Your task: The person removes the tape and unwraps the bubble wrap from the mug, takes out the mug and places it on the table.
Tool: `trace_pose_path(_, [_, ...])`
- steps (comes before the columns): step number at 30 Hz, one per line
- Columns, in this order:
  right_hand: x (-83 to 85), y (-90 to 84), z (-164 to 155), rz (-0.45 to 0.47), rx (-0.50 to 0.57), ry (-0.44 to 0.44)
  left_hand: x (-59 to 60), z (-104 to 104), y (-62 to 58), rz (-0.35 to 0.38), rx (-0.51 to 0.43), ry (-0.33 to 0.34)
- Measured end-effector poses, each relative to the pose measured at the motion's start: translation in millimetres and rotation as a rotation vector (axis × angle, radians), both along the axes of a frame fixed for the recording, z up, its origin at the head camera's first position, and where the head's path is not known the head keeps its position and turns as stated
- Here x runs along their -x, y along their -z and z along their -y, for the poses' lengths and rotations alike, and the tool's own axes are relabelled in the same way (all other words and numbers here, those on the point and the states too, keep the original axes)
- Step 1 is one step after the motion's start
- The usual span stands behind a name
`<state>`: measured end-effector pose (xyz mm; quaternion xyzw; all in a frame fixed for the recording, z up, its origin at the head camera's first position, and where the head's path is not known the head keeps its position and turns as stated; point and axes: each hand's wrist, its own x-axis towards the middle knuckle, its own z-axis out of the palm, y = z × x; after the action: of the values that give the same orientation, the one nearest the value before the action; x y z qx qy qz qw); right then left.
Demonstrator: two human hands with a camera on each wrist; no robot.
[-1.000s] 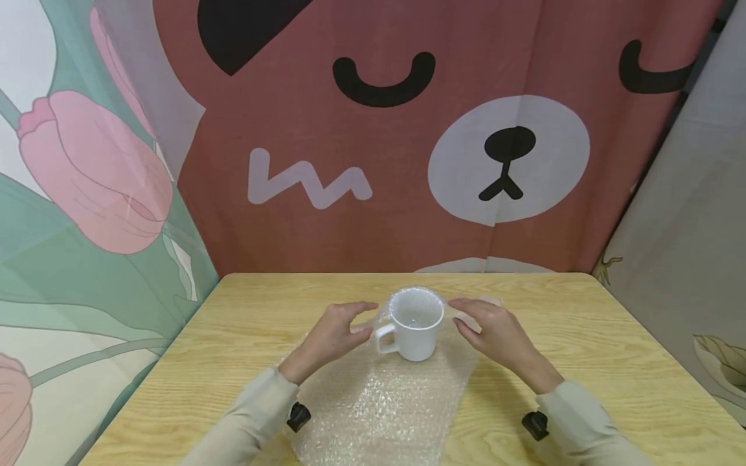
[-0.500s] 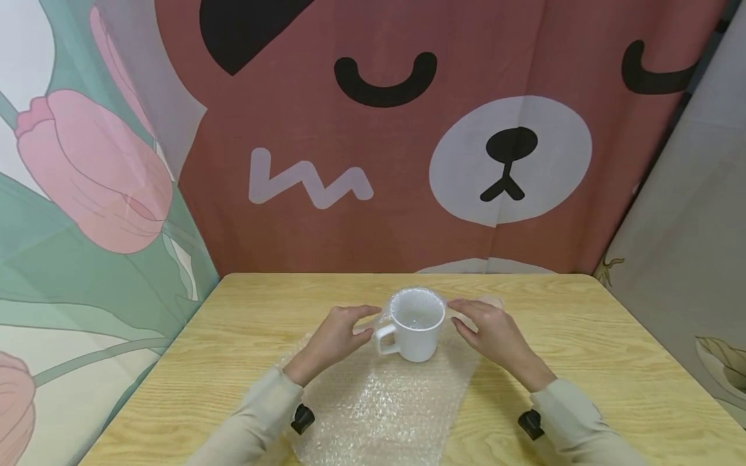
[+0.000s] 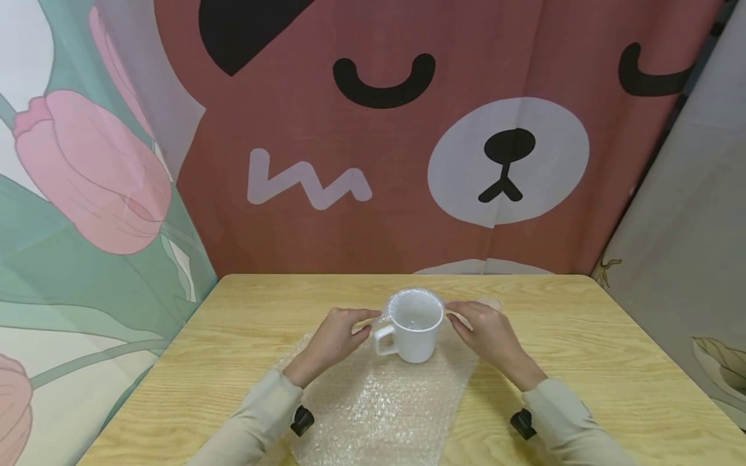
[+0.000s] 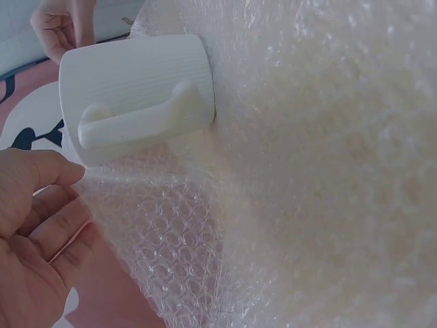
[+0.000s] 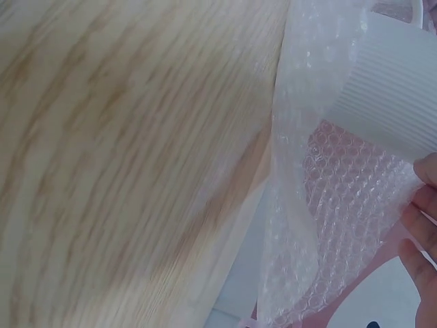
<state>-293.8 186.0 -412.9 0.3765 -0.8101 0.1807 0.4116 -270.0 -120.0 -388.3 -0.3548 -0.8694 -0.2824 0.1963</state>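
A white mug (image 3: 416,340) stands upright on a sheet of bubble wrap (image 3: 373,414), its handle towards the left. Behind the mug the wrap is lifted up to about rim height. At the mug's left my left hand (image 3: 337,336) pinches the raised wrap, with the thumb in front and the other fingers partly behind it in the left wrist view. My right hand (image 3: 489,333) holds the wrap's other side close to the rim. In the right wrist view its fingertips (image 5: 413,215) meet the wrap's edge, beside the mug's ribbed wall (image 5: 389,82).
A wooden table (image 3: 583,362) lies under everything. Beyond its far edge hangs a reddish-brown curtain (image 3: 303,246) with a bear's face. A tulip-patterned curtain (image 3: 99,272) borders the left side and a pale one (image 3: 682,213) the right.
My right hand has shifted slightly left, nearer the mug. The left hand has moved a little right. The raised wrap sits closer around the rim; the mug stays nearly in place.
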Motion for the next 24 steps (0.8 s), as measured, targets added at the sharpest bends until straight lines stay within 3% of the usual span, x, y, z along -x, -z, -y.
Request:
trace_pose_path(11, [1.2, 0.1, 3.5, -0.007, 0.053, 0.068, 0.8, 0.4, 0.2, -0.008, -0.007, -0.018])
trace_pose_path(24, [6.3, -0.6, 3.6, -0.005, 0.081, 0.072, 1.9, 1.5, -4.3, -0.021, -0.038, -0.017])
